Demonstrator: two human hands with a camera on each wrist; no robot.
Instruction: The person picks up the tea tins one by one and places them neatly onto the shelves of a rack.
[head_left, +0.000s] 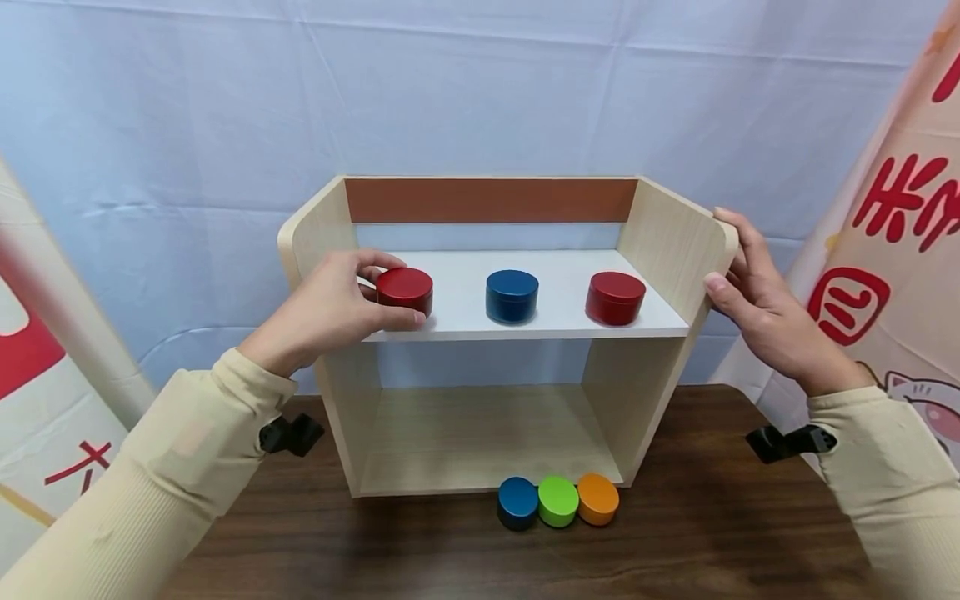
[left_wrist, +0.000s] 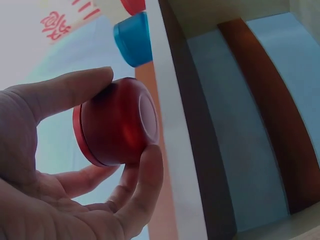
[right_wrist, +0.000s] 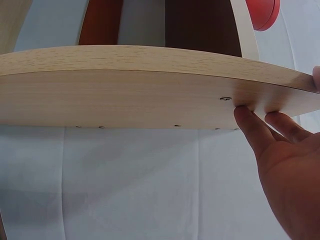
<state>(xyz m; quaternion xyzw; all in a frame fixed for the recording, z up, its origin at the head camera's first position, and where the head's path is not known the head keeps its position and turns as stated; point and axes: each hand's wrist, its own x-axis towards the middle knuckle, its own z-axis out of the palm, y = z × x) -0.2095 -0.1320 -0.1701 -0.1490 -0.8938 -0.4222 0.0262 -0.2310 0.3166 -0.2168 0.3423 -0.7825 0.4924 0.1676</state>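
Observation:
My left hand (head_left: 330,300) holds a red round tin (head_left: 405,286) between thumb and fingers, at the left end of the white upper board (head_left: 457,321) of a small wooden shelf unit. In the left wrist view, that red tin (left_wrist: 117,125) shows its base close by the board's front edge. A blue tin (head_left: 512,297) stands mid-board, and a second red tin (head_left: 615,298) stands farther right. On the other side, my right hand (head_left: 772,317) grips the unit's right side panel (head_left: 667,242) near its upper front corner. The right wrist view has fingertips (right_wrist: 244,112) pressed on the panel's outer face.
On the dark wooden table (head_left: 420,550), a blue tin (head_left: 517,502), a green tin (head_left: 558,501) and an orange tin (head_left: 597,499) stand in a row before the unit's lower front edge. A brown rail (head_left: 491,200) spans the top back. Pale cloth (head_left: 480,83) hangs behind.

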